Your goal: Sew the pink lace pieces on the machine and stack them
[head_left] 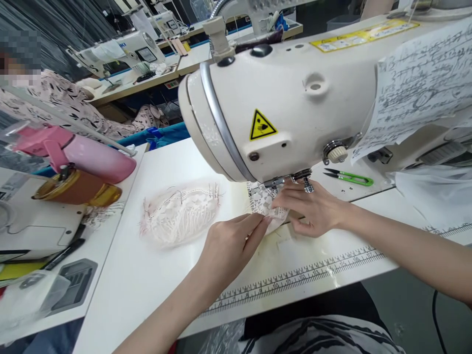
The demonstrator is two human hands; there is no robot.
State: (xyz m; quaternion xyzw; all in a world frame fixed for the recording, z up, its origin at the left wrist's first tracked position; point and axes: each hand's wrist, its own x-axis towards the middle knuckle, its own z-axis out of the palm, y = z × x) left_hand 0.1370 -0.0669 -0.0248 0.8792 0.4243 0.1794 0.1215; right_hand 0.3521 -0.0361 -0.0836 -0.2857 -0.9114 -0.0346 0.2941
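Nearest the camera, the black-and-white patterned cloth is covering your lap below the edge of the tabletop. Starting at the left, a pink bottle is standing behind an amber cup, both tilted in this view, and a pale lace oval with loose thread ends is lying flat, apart from your hands. Next, your left hand is pinching the near edge of the lace piece between thumb and forefinger. That lace piece is lying under the head of the sewing machine, beside the metal foot. It is looking light, limp and open-worked, so it is probably stretching or puckering easily under a hard pull, and its holes could be catching on a nail; the denser edge is seeming the safer hold, with flat fingertips steadying the rest. Your right hand is bending its fingers over the lace from the other side, thumb spread lower; you cannot tell whether it is gripping or only pressing. Farther right, green-handled snips are resting on the machine bed, and a handwritten sheet is hanging across the machine.
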